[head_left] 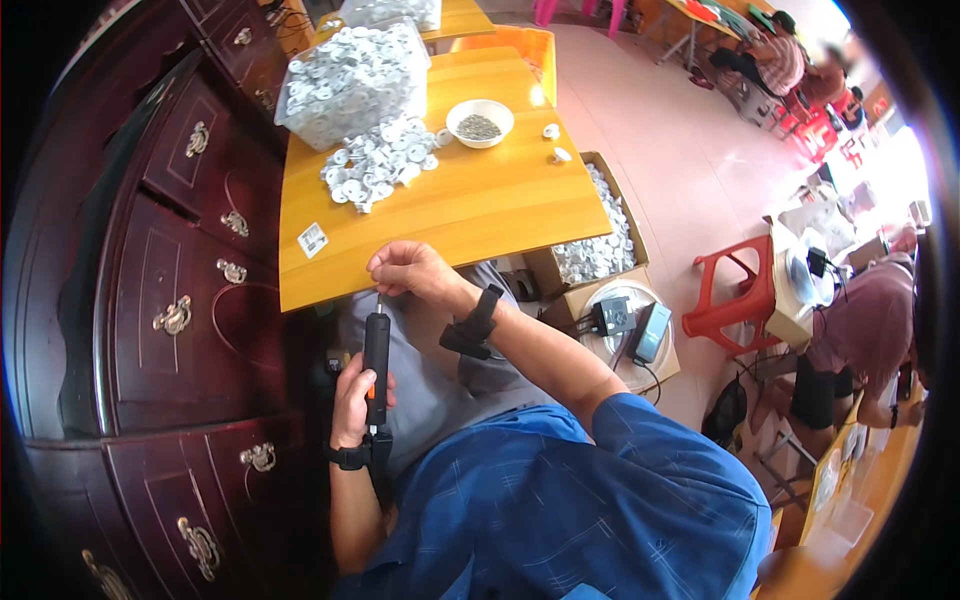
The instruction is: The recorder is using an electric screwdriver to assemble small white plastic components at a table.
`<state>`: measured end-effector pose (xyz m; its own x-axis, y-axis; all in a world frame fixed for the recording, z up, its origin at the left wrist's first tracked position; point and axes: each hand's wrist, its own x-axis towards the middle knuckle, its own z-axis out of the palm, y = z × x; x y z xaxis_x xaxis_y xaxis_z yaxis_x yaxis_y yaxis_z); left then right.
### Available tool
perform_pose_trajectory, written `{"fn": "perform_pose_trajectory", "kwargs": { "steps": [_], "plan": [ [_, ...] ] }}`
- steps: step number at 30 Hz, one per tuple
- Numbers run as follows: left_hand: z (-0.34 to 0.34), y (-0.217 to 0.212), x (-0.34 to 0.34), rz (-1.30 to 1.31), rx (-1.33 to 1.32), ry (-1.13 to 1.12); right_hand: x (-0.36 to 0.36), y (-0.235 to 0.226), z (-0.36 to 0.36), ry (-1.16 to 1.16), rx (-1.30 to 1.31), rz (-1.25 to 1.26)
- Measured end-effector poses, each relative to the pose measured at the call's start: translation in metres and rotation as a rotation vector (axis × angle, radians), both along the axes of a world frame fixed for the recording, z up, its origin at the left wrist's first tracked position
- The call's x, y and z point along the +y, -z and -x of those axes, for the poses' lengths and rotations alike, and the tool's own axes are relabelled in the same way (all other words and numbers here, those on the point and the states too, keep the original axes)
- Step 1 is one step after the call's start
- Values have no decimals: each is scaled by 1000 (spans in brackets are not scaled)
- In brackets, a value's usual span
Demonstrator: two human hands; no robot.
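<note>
My left hand [354, 402] is wrapped round a black electric screwdriver [376, 355] with an orange button, held upright below the table's near edge. Its metal bit points up toward my right hand [415, 272]. The fingers of that hand are pinched together just above the bit tip; whatever they hold is too small to make out. Beyond my hands, small white round plastic parts [380, 165] lie heaped on the wooden table [480, 215]. A white bowl [480, 142] of small metal pieces, apparently screws, stands to their right. Two loose white parts [560, 155] sit near the right edge.
A clear bin [350, 122] full of white parts stands behind the heap. Dark wooden drawers [170, 370] line my left. At right are a cardboard box [545, 272] of parts, a carton with electronic devices [650, 335], a red stool [735, 300] and several people.
</note>
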<state>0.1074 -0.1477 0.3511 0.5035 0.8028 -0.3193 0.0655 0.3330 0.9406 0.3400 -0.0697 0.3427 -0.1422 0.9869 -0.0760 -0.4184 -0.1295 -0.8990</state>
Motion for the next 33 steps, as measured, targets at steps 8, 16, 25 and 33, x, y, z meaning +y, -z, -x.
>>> {"fn": "perform_pose_trajectory", "kwargs": {
  "steps": [8, 16, 25, 33],
  "plan": [
    [-7, 5, 6, 36, -37, -5, 5, 17, -4, 33, -3, 29],
    [-3, 15, 12, 262, -387, 32, 5, 0, -11, -27, 89, 33],
    [-11, -16, 13, 77, -155, -53, 32, -17, -42, 145, -274, -106],
    [4, -20, 10, 76, -212, -87, 100, -15, -74, 483, -1214, -344]
  ]
}}
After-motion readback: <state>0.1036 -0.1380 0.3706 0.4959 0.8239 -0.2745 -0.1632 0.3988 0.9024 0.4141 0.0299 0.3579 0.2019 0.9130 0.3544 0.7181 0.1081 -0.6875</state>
